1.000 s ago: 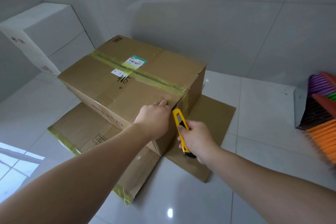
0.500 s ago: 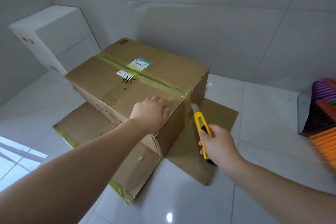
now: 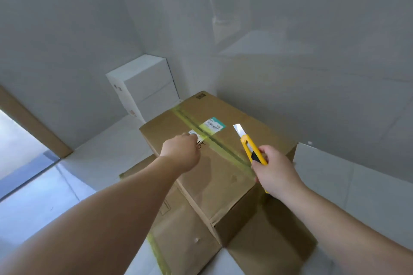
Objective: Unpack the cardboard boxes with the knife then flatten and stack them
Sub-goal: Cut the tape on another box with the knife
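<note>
Both forearms were bare from the bottom edge of the view up to the wrists, with no sleeve, cuff or glove on either. The left hand (image 3: 182,152) carried no ring, watch or band that showed. The right hand (image 3: 276,172) was likewise unadorned, its wrist plain, and its short, unpainted thumbnail showed.

A sealed brown cardboard box (image 3: 223,163) sits at the centre of the frame, its top seam closed by a strip of yellowish tape (image 3: 214,143) running from upper left to lower right, with a green-and-white label beside the seam. Beneath it, flattened cardboard (image 3: 185,236) lies flat on the floor at lower centre. A yellow utility knife (image 3: 250,147), blade extended and pointing up-left, hovers right of centre above the tape.
</note>
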### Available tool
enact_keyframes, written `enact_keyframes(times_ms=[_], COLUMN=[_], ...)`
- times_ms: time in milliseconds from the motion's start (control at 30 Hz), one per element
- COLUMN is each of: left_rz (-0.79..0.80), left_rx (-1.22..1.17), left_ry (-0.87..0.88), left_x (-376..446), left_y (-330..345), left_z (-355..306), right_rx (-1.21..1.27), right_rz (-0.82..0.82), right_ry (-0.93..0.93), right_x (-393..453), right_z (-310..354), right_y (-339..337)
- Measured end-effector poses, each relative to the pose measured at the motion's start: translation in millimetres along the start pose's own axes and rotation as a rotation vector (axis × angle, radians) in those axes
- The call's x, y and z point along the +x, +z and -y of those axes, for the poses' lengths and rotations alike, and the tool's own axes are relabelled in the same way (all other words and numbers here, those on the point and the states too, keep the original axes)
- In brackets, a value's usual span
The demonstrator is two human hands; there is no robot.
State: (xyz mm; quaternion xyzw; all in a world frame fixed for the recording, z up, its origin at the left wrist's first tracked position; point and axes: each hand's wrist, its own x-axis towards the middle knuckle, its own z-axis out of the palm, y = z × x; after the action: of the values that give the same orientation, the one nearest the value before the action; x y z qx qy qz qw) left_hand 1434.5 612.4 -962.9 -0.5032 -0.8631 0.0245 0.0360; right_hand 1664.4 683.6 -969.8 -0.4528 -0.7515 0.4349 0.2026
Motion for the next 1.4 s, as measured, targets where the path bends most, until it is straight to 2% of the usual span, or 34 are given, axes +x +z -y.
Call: enact_keyframes(times_ms=[100, 300, 400, 533, 667, 900, 1100, 1400], left_rz=[-0.024, -0.056, -0.065, -0.080, -0.156, -0.098, -0.046, -0.153], left_rx=[-0.026, -0.043, -0.107, -0.193, -0.279, -0.466, -0.391, -0.472], left_ry=[-0.013, 0.068, 0.017, -0.075, -0.115, -0.169, -0.239, -0.214], left_x=[24, 88, 124, 170, 203, 241, 267, 272], left_y=[6, 38, 54, 81, 111, 123, 140, 150], left_z=[11, 65, 103, 142, 167, 166, 160, 165], right_rx=[-0.069, -0.096, -0.155, -0.378, -0.533, -0.707, -0.725, -0.767], right_rz=[0.025, -0.017, -0.013, -0.018, 0.031, 0.108, 0.131, 0.170], right_ry=[-0.035, -0.033, -0.024, -0.087, -0.086, -0.065, -0.129, -0.172], right_x=[26, 79, 106, 156, 205, 257, 295, 325], right_z=[13, 37, 50, 76, 102, 133, 125, 119], right_y=[14, 62, 84, 109, 141, 178, 193, 226])
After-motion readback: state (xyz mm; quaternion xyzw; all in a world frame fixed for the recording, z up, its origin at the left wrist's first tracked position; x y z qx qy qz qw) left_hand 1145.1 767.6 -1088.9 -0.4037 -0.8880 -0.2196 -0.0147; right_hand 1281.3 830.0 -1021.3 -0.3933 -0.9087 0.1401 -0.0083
